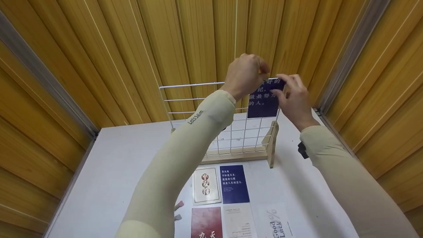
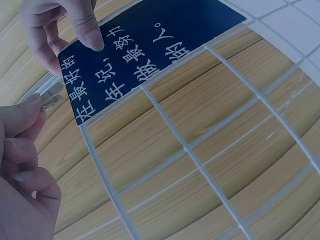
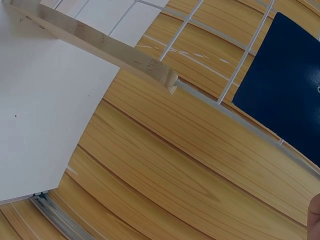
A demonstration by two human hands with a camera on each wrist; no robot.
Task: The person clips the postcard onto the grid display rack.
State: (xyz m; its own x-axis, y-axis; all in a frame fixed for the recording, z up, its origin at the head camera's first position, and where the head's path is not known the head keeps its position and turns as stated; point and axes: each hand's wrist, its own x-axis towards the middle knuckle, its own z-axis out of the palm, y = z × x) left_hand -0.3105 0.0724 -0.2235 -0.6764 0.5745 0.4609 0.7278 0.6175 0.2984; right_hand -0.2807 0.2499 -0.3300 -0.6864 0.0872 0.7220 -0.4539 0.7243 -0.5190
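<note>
The head view shows a dark navy rectangular card with white characters (image 1: 262, 100) held upright against the right end of a white wire grid rack (image 1: 188, 85), its top edge along the top rail. The right hand (image 1: 295, 96) pinches the card near its upper right corner, thumb on the printed face and fingers behind. The left hand (image 1: 246, 72) is raised at the card's upper left; the left wrist view shows its thumb and forefinger pinching a small brownish clip (image 2: 51, 96) just beside the card's top edge. The clip does not look fastened there.

On the white table (image 1: 109, 172), in front of the rack's pale wooden base (image 1: 238, 156), lie a cream card with red roundels (image 1: 206, 183), a second navy card with white lettering (image 1: 234, 183) and a red card (image 1: 206, 221). A pink clip (image 1: 180, 205) and a grey clip (image 1: 178, 217) lie beside the left forearm.

The step in hand appears to be clipping the card to the rail. The next move seems to call for squeezing the clip open and seating it over card and wire together, while the right hand keeps the card level.
</note>
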